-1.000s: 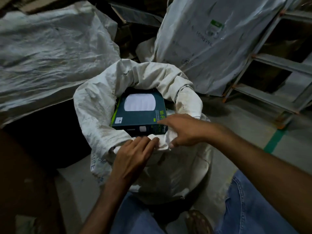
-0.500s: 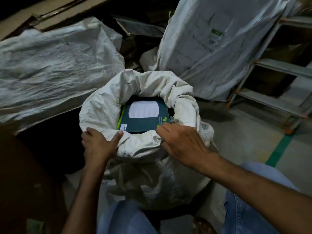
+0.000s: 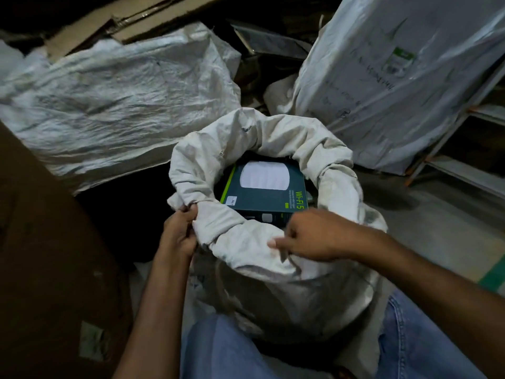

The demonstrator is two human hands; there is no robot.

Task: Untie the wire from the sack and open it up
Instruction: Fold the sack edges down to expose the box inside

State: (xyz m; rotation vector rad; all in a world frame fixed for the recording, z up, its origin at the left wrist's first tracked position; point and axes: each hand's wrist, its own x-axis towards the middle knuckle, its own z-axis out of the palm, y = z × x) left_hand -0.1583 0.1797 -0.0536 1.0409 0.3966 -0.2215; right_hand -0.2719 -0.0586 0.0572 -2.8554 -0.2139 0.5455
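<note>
The sack stands open on a grey concrete floor, between the person's jeans-clad knees, its rim rolled down around a dark Wi-Fi box. The left hand pinches the rolled rim at its left side. The right hand, blurred, rests on the near rim with fingers curled, seemingly pinching a fold. A larger sack slumps behind at left, a wrapped bundle leans at right beside a metal rack, and a green stripe marks the floor.
</note>
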